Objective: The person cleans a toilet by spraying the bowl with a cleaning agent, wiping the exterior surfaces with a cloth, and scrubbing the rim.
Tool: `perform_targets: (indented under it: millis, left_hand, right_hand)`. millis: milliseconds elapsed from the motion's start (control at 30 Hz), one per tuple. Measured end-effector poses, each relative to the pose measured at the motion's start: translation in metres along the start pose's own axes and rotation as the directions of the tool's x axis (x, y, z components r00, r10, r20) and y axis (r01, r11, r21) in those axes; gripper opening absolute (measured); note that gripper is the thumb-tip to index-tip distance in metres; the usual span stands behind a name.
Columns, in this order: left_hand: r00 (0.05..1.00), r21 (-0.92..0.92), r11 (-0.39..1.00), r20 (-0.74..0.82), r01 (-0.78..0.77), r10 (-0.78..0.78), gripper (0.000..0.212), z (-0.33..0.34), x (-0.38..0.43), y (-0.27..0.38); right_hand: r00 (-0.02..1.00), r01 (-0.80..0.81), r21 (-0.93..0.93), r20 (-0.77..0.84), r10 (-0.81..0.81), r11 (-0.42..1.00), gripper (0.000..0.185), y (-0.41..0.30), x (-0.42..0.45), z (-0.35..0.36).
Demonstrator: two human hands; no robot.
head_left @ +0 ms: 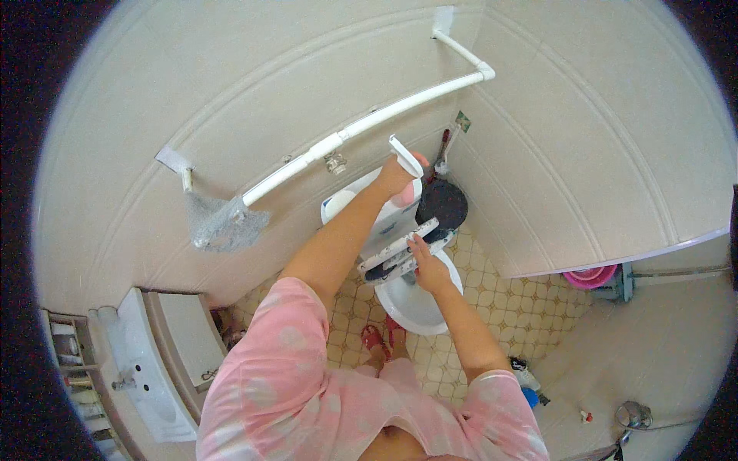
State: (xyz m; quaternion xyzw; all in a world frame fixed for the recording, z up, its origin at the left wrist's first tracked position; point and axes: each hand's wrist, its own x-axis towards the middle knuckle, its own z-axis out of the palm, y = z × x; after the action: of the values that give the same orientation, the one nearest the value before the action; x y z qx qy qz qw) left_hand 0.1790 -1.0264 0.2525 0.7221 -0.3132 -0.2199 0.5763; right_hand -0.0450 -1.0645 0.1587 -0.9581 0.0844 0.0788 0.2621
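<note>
My left hand is over the toilet cistern, its fingers around a white curved plastic piece. A pink item lies on the cistern just below that hand. My right hand has its fingers over the edge of the raised toilet seat, which has a patterned black-and-white cover. The raised lid stands behind it, against the cistern side. Beneath the hand is the white toilet bowl. Parts of both hands' fingers are hidden.
A dark bin and a brush with a dark red handle stand in the corner. A white pipe rail crosses above the cistern. A washbasin is at left; a pink basin and a shower head are at right.
</note>
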Motion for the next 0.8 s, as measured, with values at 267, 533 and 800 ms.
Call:
perform_targets:
  millis: [267,533,800]
  left_hand:
    - [0.999,0.084,0.996,-0.040,-0.017,0.020,0.018,-0.019,0.046,-0.053]
    - [0.982,0.040,0.989,-0.130,0.141,-0.135,0.051,-0.012,0.052,-0.059]
    - [0.823,0.256,0.905,-0.546,0.340,-0.155,0.077,-0.030,0.029,-0.084]
  right_hand:
    - [1.000,0.023,0.043,0.000,-0.023,0.999,0.074,-0.008,0.002,-0.006]
    - [1.000,0.024,0.075,-0.021,-0.023,0.997,0.071,0.000,-0.006,-0.011]
    - [0.997,0.074,0.112,-0.013,-0.074,0.991,0.073,-0.035,0.004,-0.015]
